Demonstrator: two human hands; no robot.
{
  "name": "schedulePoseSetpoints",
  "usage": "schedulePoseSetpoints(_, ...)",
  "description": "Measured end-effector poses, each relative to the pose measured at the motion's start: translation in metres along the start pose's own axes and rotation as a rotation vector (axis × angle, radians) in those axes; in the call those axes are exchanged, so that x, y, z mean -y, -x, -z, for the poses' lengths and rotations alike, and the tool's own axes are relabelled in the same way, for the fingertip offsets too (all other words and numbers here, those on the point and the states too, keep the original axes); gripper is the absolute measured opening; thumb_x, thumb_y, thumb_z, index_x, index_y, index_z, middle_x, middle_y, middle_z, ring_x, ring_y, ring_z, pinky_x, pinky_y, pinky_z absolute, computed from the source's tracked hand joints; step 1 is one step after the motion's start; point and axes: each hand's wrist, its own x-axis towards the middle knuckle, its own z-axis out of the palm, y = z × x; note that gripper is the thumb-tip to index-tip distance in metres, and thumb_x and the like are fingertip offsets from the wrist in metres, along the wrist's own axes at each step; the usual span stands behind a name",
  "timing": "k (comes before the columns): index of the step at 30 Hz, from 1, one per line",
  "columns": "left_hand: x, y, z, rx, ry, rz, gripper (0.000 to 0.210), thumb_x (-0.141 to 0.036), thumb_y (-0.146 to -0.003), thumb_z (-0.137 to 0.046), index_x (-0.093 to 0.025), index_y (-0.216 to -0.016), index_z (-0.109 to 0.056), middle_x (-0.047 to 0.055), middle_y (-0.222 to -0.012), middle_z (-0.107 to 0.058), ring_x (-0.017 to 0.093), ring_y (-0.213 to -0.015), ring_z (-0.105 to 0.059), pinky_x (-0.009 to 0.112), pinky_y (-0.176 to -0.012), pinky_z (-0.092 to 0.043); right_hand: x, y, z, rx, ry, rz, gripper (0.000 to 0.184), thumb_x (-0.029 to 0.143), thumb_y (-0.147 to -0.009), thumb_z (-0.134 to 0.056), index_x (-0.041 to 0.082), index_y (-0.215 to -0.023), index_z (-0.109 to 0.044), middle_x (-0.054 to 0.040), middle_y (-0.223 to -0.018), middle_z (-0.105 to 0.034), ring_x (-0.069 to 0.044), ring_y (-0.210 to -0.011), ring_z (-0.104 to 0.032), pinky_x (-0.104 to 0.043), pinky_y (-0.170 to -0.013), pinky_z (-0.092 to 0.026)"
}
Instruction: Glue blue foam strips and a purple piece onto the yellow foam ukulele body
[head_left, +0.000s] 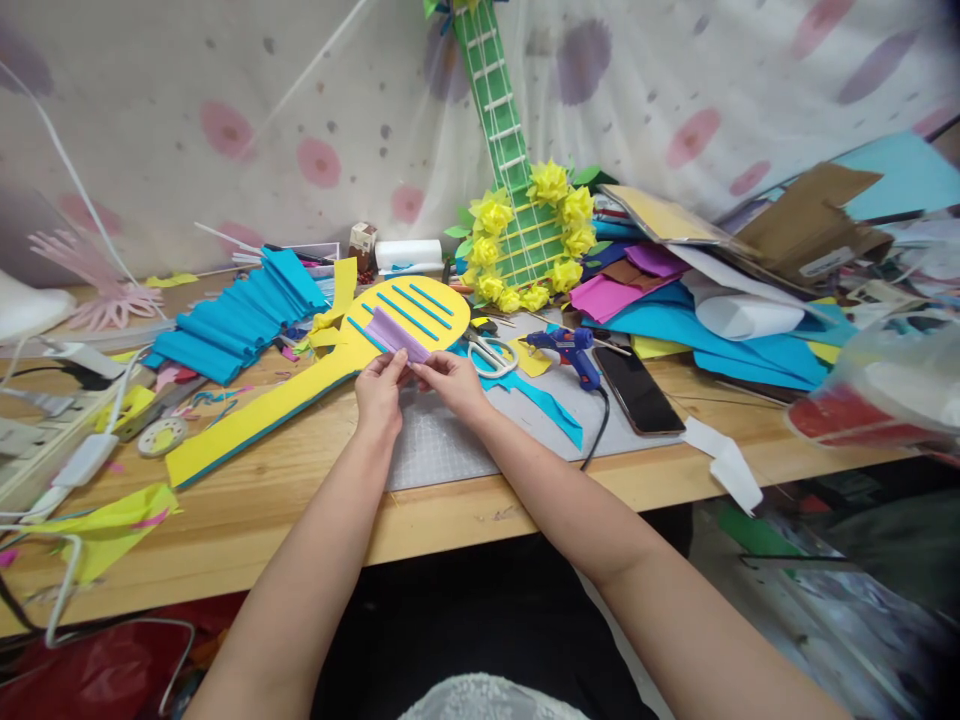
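Note:
Both hands meet over the front edge of a grey cutting mat. Between the fingertips of my left hand (380, 390) and my right hand (452, 383) is a strip of purple crepe paper (397, 335), pinched at its lower end. Its upper part lies across a yellow guitar-shaped cutout (360, 302) with blue strips on its round body and a long neck pointing lower left. White-handled scissors (491, 355) rest just right of my right hand, beside a scrap of blue crepe paper (551, 405).
A blue glue gun (566, 350) and a black phone (637, 388) lie to the right. Behind stands a green guitar (501, 120) with yellow paper flowers. Pleated blue crepe paper (240, 315) sits left; paper sheets (720, 320) and a clear tub (877, 390) are at right.

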Motion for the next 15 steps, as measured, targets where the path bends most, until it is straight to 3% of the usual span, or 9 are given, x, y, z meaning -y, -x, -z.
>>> schedulePoseSetpoints(9,-0.0014,-0.0010,0.0001,-0.015,0.024,0.019,0.035,-0.030,-0.045,-0.081,-0.014,-0.064,-0.056,-0.001,-0.059,-0.062,0.010,-0.057,-0.059,0.024,-0.064,-0.047,0.0072,0.0045,0.0009,-0.007,0.172,0.103,0.025,0.039,-0.076,-0.054,0.019,-0.062,-0.055,0.0031,-0.052,-0.053,-0.010,-0.051,-0.049,-0.023,-0.055,-0.038)
schedulePoseSetpoints(15,0.0006,-0.0035,0.0023,-0.009,-0.004,0.019,0.033,-0.030,-0.049,-0.080,-0.013,-0.065,-0.056,-0.001,-0.060,-0.062,0.009,-0.055,-0.058,0.023,-0.062,-0.046,-0.0008,0.0008,-0.0011,0.011,0.082,0.063,0.023,0.038,-0.074,-0.057,0.018,-0.062,-0.053,0.0028,-0.054,-0.055,-0.010,-0.051,-0.051,-0.023,-0.055,-0.041)
